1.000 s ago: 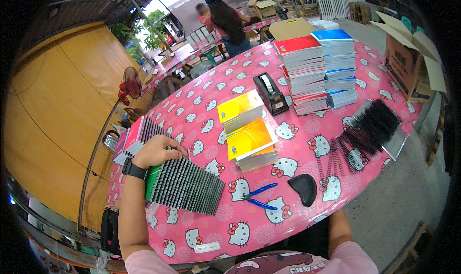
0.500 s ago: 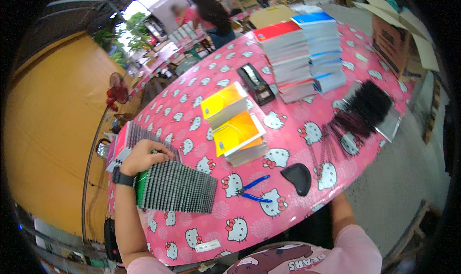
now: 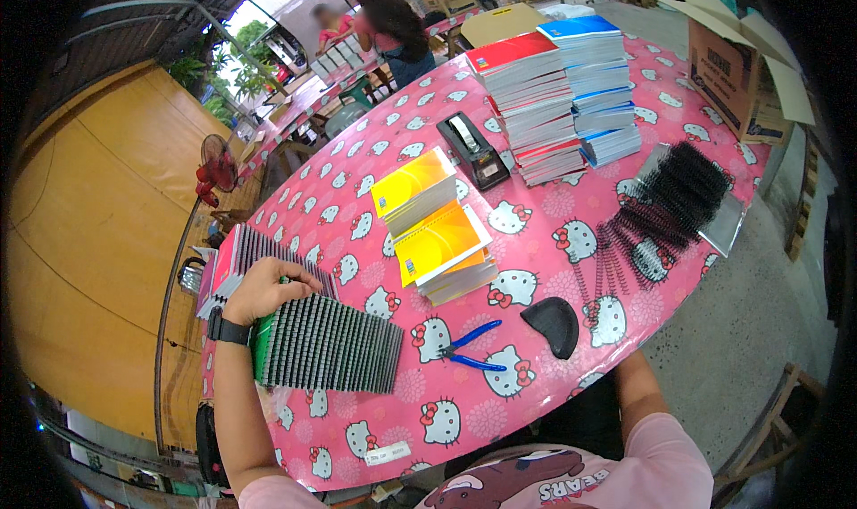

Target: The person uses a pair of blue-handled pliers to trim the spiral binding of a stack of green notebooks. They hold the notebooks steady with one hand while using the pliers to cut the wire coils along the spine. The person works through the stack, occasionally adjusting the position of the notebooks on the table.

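Note:
My left hand [image 3: 268, 290], with a dark watch on its wrist, lies on the stack of green spiral notebooks [image 3: 330, 344] at the table's left. Its fingers are curled over the far upper edge of that stack, and the fingertips are partly hidden. The black coil bindings face me in tight rows. Just beyond the hand is another stack of spiral notebooks [image 3: 268, 255] with pink and purple covers. My right forearm [image 3: 636, 388] drops past the table's near edge, and that hand is hidden. Blue-handled pliers [image 3: 473, 347] lie spread on the tablecloth between my arms.
Yellow booklets [image 3: 437, 232] stand mid-table, near a black hole punch [image 3: 473, 150]. Behind rise tall red-covered [image 3: 536, 107] and blue-covered [image 3: 598, 90] stacks. Black plastic coils [image 3: 683, 192] spread at right, near a black curved pad [image 3: 552, 327]. An open carton [image 3: 736, 72] stands beyond; people [image 3: 388, 27] are farther back.
The view has tilted and steadied slightly. My left hand stays on the green notebooks. In the background, the person in pink has shifted a little to the left.

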`<state>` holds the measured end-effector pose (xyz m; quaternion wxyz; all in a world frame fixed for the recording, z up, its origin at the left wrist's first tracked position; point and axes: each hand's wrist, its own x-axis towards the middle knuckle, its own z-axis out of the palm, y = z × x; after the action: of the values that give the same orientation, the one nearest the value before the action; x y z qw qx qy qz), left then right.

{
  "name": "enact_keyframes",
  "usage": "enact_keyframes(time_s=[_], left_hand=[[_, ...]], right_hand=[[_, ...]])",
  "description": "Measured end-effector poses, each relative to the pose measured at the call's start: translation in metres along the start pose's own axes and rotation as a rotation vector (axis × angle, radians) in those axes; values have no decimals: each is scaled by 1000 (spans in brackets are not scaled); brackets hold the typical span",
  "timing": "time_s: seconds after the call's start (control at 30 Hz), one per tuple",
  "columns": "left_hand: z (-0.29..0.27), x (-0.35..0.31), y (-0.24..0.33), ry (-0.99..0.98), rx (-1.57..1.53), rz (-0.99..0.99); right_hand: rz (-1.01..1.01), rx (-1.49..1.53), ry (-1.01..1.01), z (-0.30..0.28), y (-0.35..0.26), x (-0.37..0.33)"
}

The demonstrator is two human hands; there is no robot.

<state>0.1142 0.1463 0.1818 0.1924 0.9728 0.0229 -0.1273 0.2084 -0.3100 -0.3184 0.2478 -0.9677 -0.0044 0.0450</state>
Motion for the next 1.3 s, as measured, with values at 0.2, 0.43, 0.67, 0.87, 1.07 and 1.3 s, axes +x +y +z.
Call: enact_keyframes(time_s=[0.2,0.43,0.67,0.87,1.07,1.3], left_hand=[[0,-1,-6,-5,10,-10],[0,8,-24,20,48,113],[-2,6,-32,44,193,201],[3,10,-42,39,152,250],[-4,18,-29,-13,324,352],[2,12,-40,59,267,441]], right_hand=[[-32,10,10,2,2,-2],[-400,196,108,28,46,-66],[-182,374,-1172,-148,-50,-128],[-726,484,-876,-181,-227,-107],[-983,-229,-124,-96,-285,-108],[-945,-303,-223,-118,-280,-86]])
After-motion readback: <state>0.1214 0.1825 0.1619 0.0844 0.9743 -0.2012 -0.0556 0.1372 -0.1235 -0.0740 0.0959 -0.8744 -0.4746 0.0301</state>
